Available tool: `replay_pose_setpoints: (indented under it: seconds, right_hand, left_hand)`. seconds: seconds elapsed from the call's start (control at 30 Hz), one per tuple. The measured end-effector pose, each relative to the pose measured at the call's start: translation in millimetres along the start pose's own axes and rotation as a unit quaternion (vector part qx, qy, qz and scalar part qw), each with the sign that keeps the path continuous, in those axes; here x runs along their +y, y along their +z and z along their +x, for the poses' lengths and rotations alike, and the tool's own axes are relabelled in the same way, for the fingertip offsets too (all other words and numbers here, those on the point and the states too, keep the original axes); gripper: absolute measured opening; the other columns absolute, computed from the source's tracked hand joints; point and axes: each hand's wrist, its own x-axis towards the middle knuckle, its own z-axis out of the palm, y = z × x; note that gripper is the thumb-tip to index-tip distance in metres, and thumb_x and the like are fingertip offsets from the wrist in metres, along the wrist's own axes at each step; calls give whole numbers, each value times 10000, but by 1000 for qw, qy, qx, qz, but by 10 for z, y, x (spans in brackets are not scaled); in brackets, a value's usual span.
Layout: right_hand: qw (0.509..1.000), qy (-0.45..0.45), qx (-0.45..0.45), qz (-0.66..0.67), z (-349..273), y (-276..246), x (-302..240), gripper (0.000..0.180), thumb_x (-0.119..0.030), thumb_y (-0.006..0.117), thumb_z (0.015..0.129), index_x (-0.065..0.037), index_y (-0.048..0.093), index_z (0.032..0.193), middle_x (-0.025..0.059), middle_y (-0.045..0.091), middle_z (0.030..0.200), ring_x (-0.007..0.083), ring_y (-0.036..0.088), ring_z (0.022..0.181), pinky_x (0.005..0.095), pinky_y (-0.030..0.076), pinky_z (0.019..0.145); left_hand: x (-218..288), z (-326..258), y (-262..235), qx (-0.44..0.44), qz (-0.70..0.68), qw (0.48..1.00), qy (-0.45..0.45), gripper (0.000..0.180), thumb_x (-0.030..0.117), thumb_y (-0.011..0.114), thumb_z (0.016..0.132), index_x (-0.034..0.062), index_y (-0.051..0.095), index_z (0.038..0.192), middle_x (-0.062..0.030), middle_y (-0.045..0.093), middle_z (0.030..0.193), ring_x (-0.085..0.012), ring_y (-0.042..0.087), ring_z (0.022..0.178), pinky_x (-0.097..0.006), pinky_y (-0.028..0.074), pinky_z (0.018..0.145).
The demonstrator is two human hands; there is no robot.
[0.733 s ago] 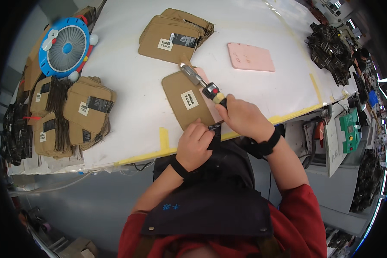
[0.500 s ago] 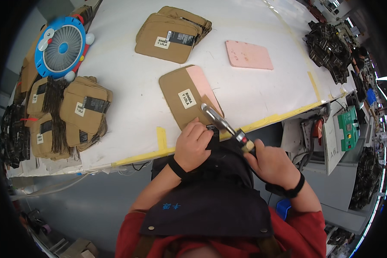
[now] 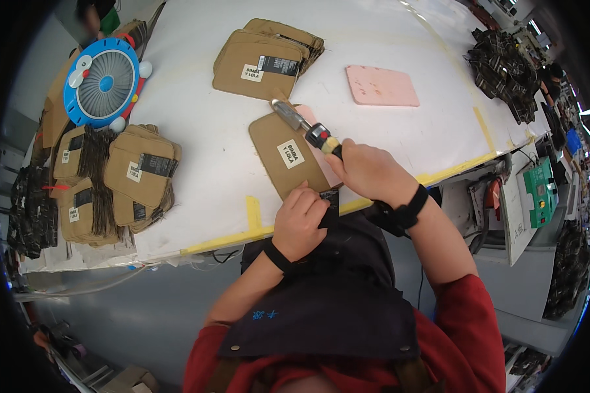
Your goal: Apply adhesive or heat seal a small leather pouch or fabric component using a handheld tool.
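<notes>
My left hand (image 3: 299,221) pins the brown pouch (image 3: 287,154) flat while my right hand (image 3: 368,171) grips the iron tool (image 3: 303,126), keeping its tip steady above it.

1 head-worn fisheye looks steeply down at table (image 3: 196,170).

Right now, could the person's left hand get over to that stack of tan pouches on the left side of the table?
Probably yes. The left hand rests at the table's near edge, and only bare white table lies between it and the stack of tan pouches. Whether the arm stretches that far is uncertain.
</notes>
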Motion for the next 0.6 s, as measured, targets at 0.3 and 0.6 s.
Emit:
replay_pose_setpoints:
  seconds: [0.3,0.6]
  right_hand:
    - [998,56,-39,-1,-1048,-67,-202,401,-360,581,982,28,528,899,191,621,611,408,635,572,494,511,538]
    - [999,18,8,28,-452,27,-14,424,-378,569,989,33,534,892,228,643,672,413,655,628,502,518,564]
  left_hand:
    - [-31,-25,-7,7,2,1000,0,383,-29,727,496,23,615,859,-112,551,883,-311,586,919,-457,534,979]
    - [-14,-6,0,4,-10,1000,-1,356,-62,709,506,16,630,844,-116,568,856,-318,606,892,-468,555,940]
